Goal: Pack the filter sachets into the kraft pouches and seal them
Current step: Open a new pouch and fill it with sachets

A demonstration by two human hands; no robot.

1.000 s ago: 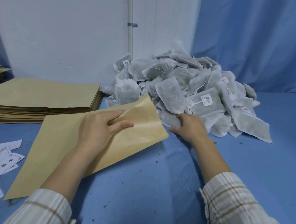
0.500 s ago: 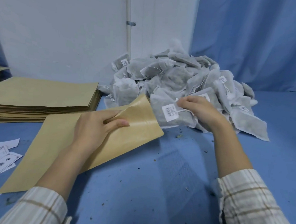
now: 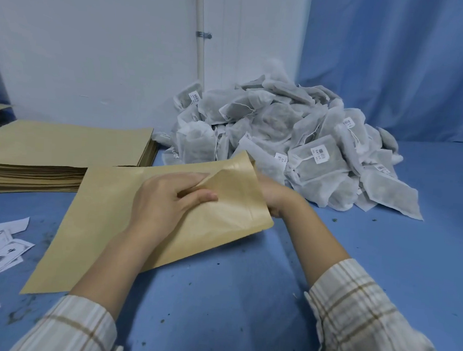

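right hand [image 3: 274, 197] moved from sachet pile [image 3: 295, 141] behind pouch [image 3: 144, 224] | left hand [image 3: 165, 201] grips pouch mouth

hands [image 3: 168, 198] at kraft pouch [image 3: 106, 221] mouth

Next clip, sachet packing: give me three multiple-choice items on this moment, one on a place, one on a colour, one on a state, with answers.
1. Where does the stack of kraft pouches lie?
A. left of the sachet pile
B. right of the sachet pile
C. on top of the sachet pile

2. What colour is the table cover?
A. green
B. blue
C. red

3. What is the left hand doing?
A. resting flat on the table
B. holding a pen
C. pinching the mouth of the kraft pouch

Answers: 1 A, the stack sits left of the sachet pile. 2 B, the cloth is blue throughout. 3 C, thumb and fingers grip the pouch's upper layer at its opening.
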